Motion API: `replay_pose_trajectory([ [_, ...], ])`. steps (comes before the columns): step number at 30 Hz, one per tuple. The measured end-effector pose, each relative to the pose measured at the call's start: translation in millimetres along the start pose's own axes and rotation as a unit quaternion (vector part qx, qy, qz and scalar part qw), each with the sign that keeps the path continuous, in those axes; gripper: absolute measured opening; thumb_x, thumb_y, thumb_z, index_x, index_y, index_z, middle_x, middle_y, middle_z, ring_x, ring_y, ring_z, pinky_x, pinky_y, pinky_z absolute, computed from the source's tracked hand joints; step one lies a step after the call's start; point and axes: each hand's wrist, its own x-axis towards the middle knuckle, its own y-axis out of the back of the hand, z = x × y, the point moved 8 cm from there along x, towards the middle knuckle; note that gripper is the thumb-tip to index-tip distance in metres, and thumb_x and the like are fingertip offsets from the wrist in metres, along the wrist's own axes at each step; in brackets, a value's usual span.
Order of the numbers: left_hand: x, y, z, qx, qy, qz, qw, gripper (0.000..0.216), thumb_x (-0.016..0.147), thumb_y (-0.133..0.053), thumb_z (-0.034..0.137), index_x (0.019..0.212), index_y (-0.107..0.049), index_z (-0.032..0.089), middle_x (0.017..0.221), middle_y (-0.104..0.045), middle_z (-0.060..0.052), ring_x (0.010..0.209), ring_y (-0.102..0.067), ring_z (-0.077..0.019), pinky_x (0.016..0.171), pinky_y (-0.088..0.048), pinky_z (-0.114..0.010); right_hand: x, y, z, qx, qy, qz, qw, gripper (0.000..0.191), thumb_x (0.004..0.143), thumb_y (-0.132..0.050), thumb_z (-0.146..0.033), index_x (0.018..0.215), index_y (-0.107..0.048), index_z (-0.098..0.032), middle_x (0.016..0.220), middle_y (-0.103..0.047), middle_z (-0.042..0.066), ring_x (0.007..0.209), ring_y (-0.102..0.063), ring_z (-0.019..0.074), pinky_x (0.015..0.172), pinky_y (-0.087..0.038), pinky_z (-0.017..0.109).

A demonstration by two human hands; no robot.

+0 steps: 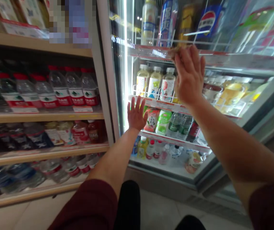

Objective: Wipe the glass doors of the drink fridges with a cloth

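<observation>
My left hand [137,115] is spread flat with fingers apart, against or just before the glass of a lit drinks cooler [162,182], and holds nothing. Higher and to the right, my right hand [190,75] presses toward the same glass, its fingers stretched upward. A small brownish, cloth-like piece [174,51] shows at its fingertips; most of it is hidden under the hand. Behind the glass, near both hands, juice bottles [154,83] stand on a wire shelf. A green-labelled bottle [163,122] is on the shelf below.
Left of the cooler stands an open shelf unit [84,115] with red-capped water bottles [70,88] and dark-labelled bottles [36,135]. Small bottles [150,150] line the cooler's bottom. A metal door frame [206,174] runs along the lower right. My dark-clothed knees are above the tiled floor [154,207].
</observation>
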Motion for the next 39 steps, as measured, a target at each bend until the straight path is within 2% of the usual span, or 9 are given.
replay_pose_trajectory([
  [3, 0.3, -1.9, -2.1, -0.013, 0.017, -0.016, 1.0, 0.064, 0.105, -0.028, 0.052, 0.155, -0.046, 0.016, 0.164, -0.039, -0.011, 0.16, -0.002, -0.0222, 0.133, -0.003, -0.049, 10.9, -4.0, -2.8, 0.0, -0.005, -0.005, 1.0, 0.057, 0.103, -0.036, -0.016, 0.159, -0.037, -0.023, 0.168, -0.035, 0.003, 0.16, -0.019, 0.0293, 0.131, -0.011, 0.062],
  [9, 0.2, -1.1, -1.1, -0.007, 0.006, -0.007, 1.0, 0.063, 0.106, -0.027, 0.051, 0.155, -0.046, 0.015, 0.165, -0.038, -0.011, 0.16, 0.0, -0.0215, 0.133, -0.002, -0.048, -0.7, -18.6, -32.0, 0.021, 0.102, -0.113, 0.988, 0.055, 0.101, -0.042, -0.015, 0.155, -0.044, -0.028, 0.164, -0.044, -0.002, 0.157, -0.029, 0.0248, 0.131, -0.017, 0.058],
  [14, -0.5, -4.5, -3.0, -0.019, 0.012, -0.019, 1.0, 0.064, 0.105, -0.03, 0.051, 0.156, -0.043, 0.016, 0.165, -0.036, -0.011, 0.161, -0.003, -0.0246, 0.132, -0.003, -0.052, 11.6, 3.2, 1.6, -0.009, 0.003, -0.04, 0.999, 0.051, 0.106, -0.037, -0.019, 0.157, -0.04, -0.022, 0.168, -0.037, 0.002, 0.159, -0.019, 0.027, 0.129, -0.011, 0.061],
  [16, -0.5, -5.7, -4.2, -0.029, 0.02, -0.027, 0.999, 0.063, 0.104, -0.032, 0.05, 0.157, -0.042, 0.017, 0.166, -0.035, -0.011, 0.161, -0.005, -0.026, 0.132, -0.004, -0.053, -5.2, -1.0, -3.8, 0.0, 0.018, -0.055, 0.998, 0.053, 0.105, -0.04, -0.018, 0.157, -0.04, -0.023, 0.167, -0.039, 0.001, 0.159, -0.021, 0.0252, 0.13, -0.014, 0.058],
  [21, 0.0, -5.1, -4.5, -0.031, 0.024, -0.031, 0.999, 0.063, 0.104, -0.032, 0.05, 0.158, -0.04, 0.018, 0.166, -0.034, -0.01, 0.161, -0.005, -0.0259, 0.132, -0.004, -0.054, -60.3, -20.9, -31.4, 0.032, 0.166, -0.194, 0.966, 0.056, 0.101, -0.043, -0.015, 0.154, -0.045, -0.033, 0.16, -0.049, -0.006, 0.155, -0.034, 0.0182, 0.131, -0.022, 0.049],
  [28, 0.6, -4.5, -4.1, -0.034, 0.024, -0.036, 0.998, 0.064, 0.104, -0.03, 0.051, 0.158, -0.041, 0.017, 0.167, -0.033, -0.01, 0.161, -0.003, -0.0257, 0.133, -0.002, -0.053, -42.8, 25.6, 27.5, -0.022, 0.009, -0.011, 1.0, 0.05, 0.105, -0.04, -0.02, 0.154, -0.046, -0.025, 0.164, -0.044, 0.005, 0.158, -0.026, 0.0277, 0.129, -0.017, 0.058],
  [34, 0.8, -3.5, -3.9, -0.025, 0.023, -0.025, 0.999, 0.065, 0.104, -0.029, 0.052, 0.156, -0.043, 0.016, 0.165, -0.036, -0.011, 0.161, -0.003, -0.0235, 0.133, -0.002, -0.05, -100.2, -4.7, -13.8, 0.008, 0.163, -0.163, 0.973, 0.063, 0.101, -0.043, -0.013, 0.159, -0.036, -0.035, 0.16, -0.05, -0.004, 0.153, -0.038, 0.0197, 0.13, -0.024, 0.048],
  [36, 0.6, -2.8, -3.5, -0.017, 0.019, -0.019, 0.999, 0.065, 0.105, -0.03, 0.052, 0.156, -0.043, 0.015, 0.165, -0.036, -0.011, 0.161, -0.003, -0.0234, 0.133, -0.003, -0.05, -90.5, 2.6, -4.5, 0.0, 0.138, -0.135, 0.981, 0.062, 0.101, -0.042, -0.014, 0.16, -0.035, -0.034, 0.162, -0.047, -0.003, 0.154, -0.036, 0.021, 0.131, -0.022, 0.05],
  [39, 0.3, -2.9, -3.2, -0.014, 0.016, -0.02, 1.0, 0.065, 0.104, -0.03, 0.051, 0.157, -0.042, 0.015, 0.166, -0.034, -0.011, 0.161, -0.002, -0.0235, 0.133, -0.003, -0.049, -67.9, 23.0, 21.8, -0.034, 0.036, -0.026, 0.998, 0.056, 0.104, -0.041, -0.019, 0.158, -0.04, -0.029, 0.164, -0.044, 0.001, 0.157, -0.029, 0.0265, 0.129, -0.02, 0.056],
])
